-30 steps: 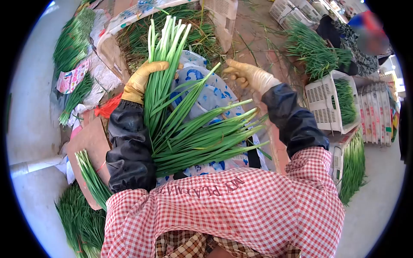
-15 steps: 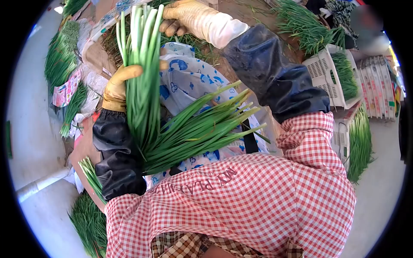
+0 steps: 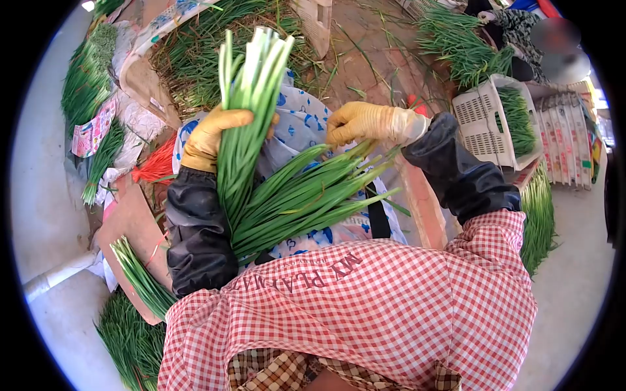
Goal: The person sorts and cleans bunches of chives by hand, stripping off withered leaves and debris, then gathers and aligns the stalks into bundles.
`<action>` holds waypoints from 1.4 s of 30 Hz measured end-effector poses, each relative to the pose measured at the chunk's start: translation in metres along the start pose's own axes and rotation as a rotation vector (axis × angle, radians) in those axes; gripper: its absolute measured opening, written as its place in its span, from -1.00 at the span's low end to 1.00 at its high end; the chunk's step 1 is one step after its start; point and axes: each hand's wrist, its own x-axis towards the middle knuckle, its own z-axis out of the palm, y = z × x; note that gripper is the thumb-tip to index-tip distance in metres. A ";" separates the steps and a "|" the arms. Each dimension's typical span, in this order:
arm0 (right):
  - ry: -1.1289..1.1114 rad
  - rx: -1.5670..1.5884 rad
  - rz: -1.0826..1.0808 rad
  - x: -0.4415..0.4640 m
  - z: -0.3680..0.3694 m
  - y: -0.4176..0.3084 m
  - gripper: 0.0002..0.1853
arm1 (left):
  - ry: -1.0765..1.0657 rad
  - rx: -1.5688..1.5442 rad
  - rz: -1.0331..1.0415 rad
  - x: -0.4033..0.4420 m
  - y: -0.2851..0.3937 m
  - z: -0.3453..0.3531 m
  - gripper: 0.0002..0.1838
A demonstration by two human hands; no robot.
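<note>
My left hand (image 3: pixel 212 137), in a yellow glove, is wrapped round an upright bunch of garlic chives (image 3: pixel 251 111), its pale cut ends pointing up and away from me. Across my lap, on an apron with blue patterns (image 3: pixel 303 111), lies a looser spread of garlic chives (image 3: pixel 306 202) with tips to the right. My right hand (image 3: pixel 358 124), also yellow-gloved, is at the upper edge of that spread near the leaf tips. Its fingers are curled downward and together; whatever they pinch is hidden.
Loose green leaves (image 3: pixel 215 58) cover the ground ahead beside a pale crate edge (image 3: pixel 147 85). Red ties (image 3: pixel 156 166) and a board (image 3: pixel 130 228) lie at left. To the right stand a white crate (image 3: pixel 479 124) of chives and another person (image 3: pixel 521 39).
My right hand has come down from the cut ends toward the leaf tips on my lap. My left hand and its bunch have shifted slightly right.
</note>
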 end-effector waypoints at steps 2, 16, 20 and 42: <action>0.098 -0.022 -0.047 -0.003 -0.004 -0.009 -0.67 | 0.013 0.009 -0.041 0.005 -0.008 0.006 -0.33; 1.155 -0.993 0.212 -0.012 -0.066 0.026 -0.70 | 0.025 -0.004 -0.023 0.007 -0.010 0.012 -0.35; 1.061 -1.154 0.210 -0.039 -0.048 0.012 -0.64 | 0.061 0.001 -0.009 -0.004 -0.002 -0.002 -0.37; 0.848 -0.997 -0.193 0.030 0.055 -0.038 -0.93 | 0.115 -0.009 0.076 -0.016 0.005 -0.017 -0.41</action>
